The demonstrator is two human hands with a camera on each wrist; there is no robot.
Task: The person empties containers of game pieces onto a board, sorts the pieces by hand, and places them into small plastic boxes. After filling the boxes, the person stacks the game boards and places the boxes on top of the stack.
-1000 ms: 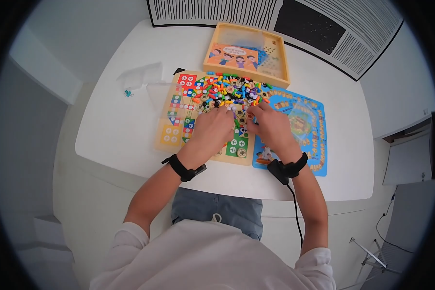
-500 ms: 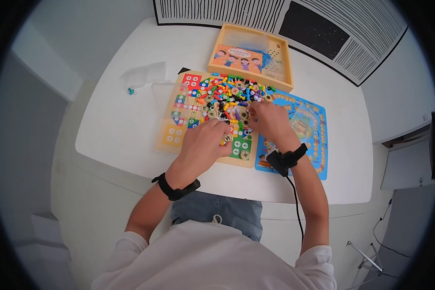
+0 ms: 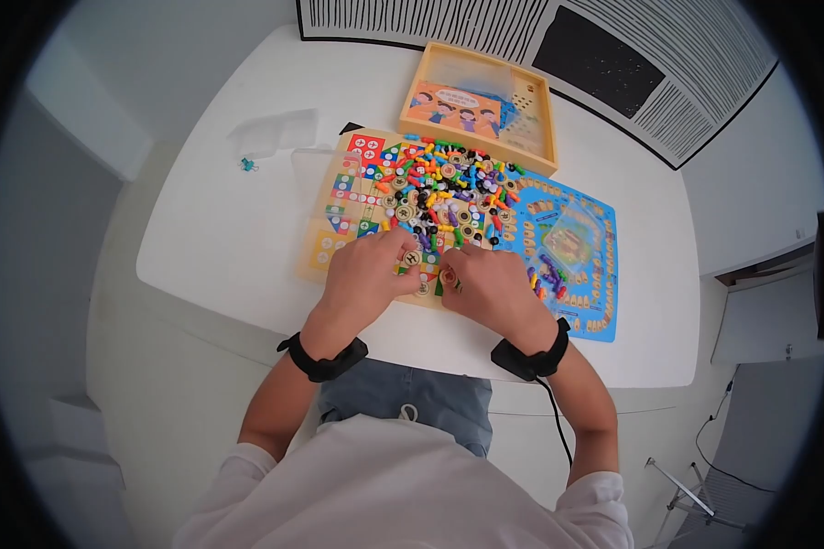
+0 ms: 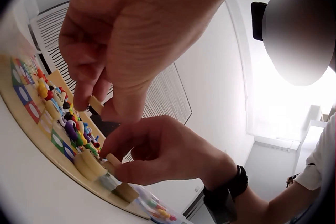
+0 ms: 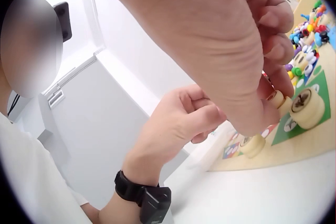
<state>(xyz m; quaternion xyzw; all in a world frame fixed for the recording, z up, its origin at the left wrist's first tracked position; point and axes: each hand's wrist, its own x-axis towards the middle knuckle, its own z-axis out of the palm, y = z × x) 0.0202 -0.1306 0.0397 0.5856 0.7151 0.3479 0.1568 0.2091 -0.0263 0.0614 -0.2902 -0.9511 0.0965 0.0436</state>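
My left hand (image 3: 357, 274) pinches a round wooden chess piece (image 4: 96, 104) between thumb and fingers, over the front of the Ludo board (image 3: 316, 247). Close by on the right, my right hand (image 3: 496, 285) grips another wooden chess piece (image 5: 276, 98) with thumb and fingertips, low over the board's green corner. More wooden discs (image 5: 308, 109) rest on the board around that hand. Beyond both hands spreads a heap of colourful pegs (image 3: 430, 169), mixed with wooden discs and small dice.
A blue game board (image 3: 604, 311) lies at the right, bearing a clear container (image 3: 572, 240) and some purple pegs (image 3: 551, 273). At the back stands a wooden box (image 3: 551, 137) holding an orange booklet (image 3: 453, 108). Clear plastic trays (image 3: 279, 133) and a teal clip (image 3: 249, 165) lie left.
My right hand has moved from the heap's right side toward the board's front edge, bringing a chess piece. The left hand has drawn back from the heap, toward me and leftward, with its piece.
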